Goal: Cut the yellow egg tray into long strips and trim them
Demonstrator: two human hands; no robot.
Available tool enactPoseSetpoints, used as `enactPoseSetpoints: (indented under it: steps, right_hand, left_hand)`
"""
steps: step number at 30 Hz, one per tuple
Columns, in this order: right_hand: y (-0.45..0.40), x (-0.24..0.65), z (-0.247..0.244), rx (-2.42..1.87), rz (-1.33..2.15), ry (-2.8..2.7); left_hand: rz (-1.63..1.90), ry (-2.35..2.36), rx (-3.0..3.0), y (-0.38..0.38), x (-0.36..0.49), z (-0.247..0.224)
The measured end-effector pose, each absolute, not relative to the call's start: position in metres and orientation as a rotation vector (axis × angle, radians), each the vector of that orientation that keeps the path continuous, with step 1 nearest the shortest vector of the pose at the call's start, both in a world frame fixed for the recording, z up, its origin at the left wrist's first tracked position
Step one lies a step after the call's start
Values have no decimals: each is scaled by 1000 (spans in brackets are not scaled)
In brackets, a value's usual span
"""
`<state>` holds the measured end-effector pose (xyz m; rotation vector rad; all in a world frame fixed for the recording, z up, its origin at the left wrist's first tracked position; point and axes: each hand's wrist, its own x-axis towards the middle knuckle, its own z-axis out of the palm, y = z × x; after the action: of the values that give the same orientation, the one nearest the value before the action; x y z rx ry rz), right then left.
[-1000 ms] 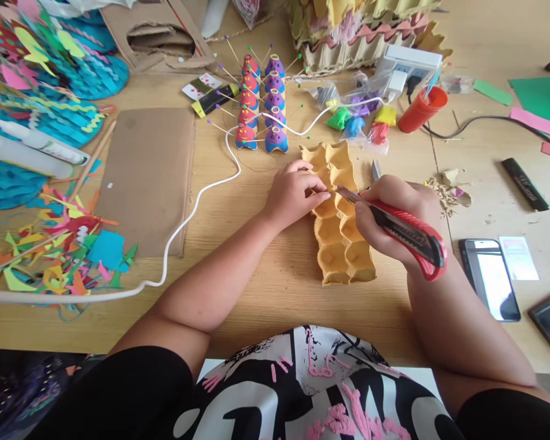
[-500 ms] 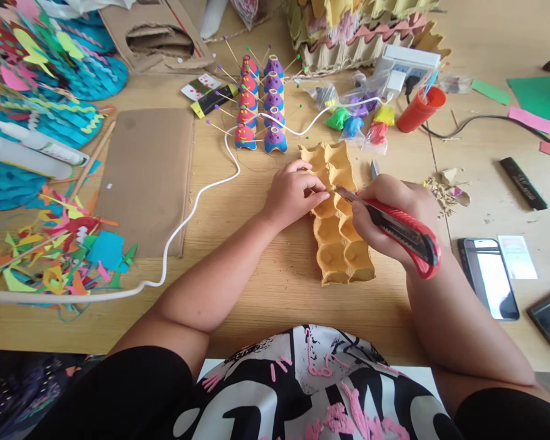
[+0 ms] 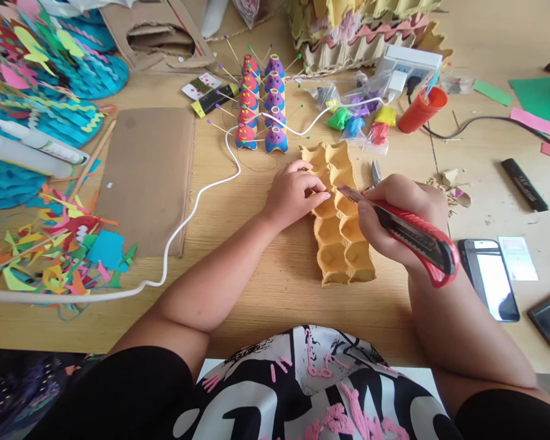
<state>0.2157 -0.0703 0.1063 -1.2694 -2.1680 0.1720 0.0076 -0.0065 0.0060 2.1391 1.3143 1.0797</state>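
A yellow egg carton piece (image 3: pixel 332 235) with two rows of cups lies on the wooden table in front of me. My left hand (image 3: pixel 296 192) grips its left edge, thumb and fingers bent over the carton's middle ridge. In my right hand (image 3: pixel 401 211) is a red utility knife (image 3: pixel 407 235), its blade pointing left over the carton close to my left thumb. Whether the blade tip touches the carton I cannot tell. Partly hidden behind my right hand, a metal blade or scissor tip (image 3: pixel 376 172) shows on the table.
Painted egg-cup figures (image 3: pixel 275 113) with pins stand beyond the carton, a white cable (image 3: pixel 201 198) running past them. Bagged coloured clay (image 3: pixel 352 125), an orange cup (image 3: pixel 421 110) and a power strip (image 3: pixel 410 61) sit back right. Cardboard (image 3: pixel 146 177) and paper scraps (image 3: pixel 64 244) lie left, a phone (image 3: pixel 488 278) right.
My right hand has shifted slightly right with the utility knife, drawing the blade a little back from my left thumb. My left hand and the carton look the same.
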Motion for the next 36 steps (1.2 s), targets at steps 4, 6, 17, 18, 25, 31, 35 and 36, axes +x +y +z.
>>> enactPoseSetpoints:
  steps: [4, 6, 17, 18, 25, 31, 35, 36]
  right_hand:
    - [-69, 215, 105, -1274, 206, -2142]
    - [-69, 215, 105, -1294, 224, -2150]
    - [-70, 212, 105, -1298, 195, -2154]
    - [-70, 212, 106, -1307, 183, -2161]
    - [-72, 209, 107, -1332, 73, -2250]
    - [-73, 208, 109, -1376, 87, -2257]
    - [-73, 208, 109, -1363, 86, -2264]
    - [-73, 208, 109, -1369, 96, -2271]
  left_hand:
    - [1077, 1305, 2141, -7, 7, 6]
    - [1075, 1303, 2139, -7, 7, 6]
    - [1048, 1305, 2136, -6, 7, 7]
    - [1044, 1307, 2136, -7, 7, 8]
    - [1064, 1289, 2152, -7, 7, 8]
    - [1061, 1299, 2150, -7, 7, 7]
    - [1071, 1293, 2150, -7, 7, 7]
    - [1069, 1296, 2148, -7, 7, 7]
